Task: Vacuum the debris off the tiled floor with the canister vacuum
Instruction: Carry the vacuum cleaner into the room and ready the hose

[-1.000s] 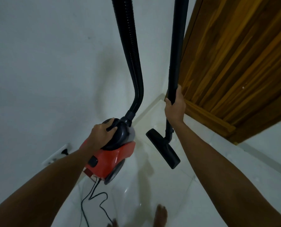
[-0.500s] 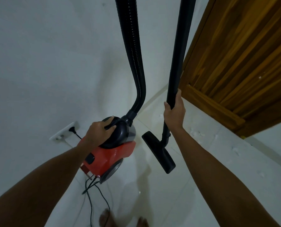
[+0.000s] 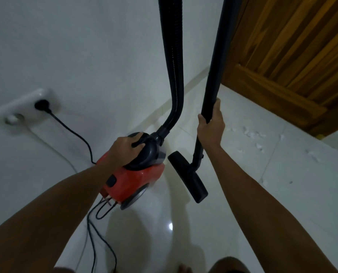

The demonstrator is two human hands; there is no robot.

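Left hand [image 3: 125,147] grips red canister vacuum [image 3: 132,180]; right hand [image 3: 210,128] grips wand [image 3: 215,62].

Dim, bluish indoor light, small glare spot on glossy floor [image 3: 170,226], soft shadows, wide-angle bending at edges

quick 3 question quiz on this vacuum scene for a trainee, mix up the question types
1. True or false: the plug is in the wall socket.
2. Which hand grips the wand? A) left B) right C) neither
3. Fill in: the white debris lies on the floor near the wooden ____.

Key
1. True. The cord runs from it towards the canister.
2. B. The right hand grips the wand above the floor head; the left hand grips the canister's handle.
3. door.
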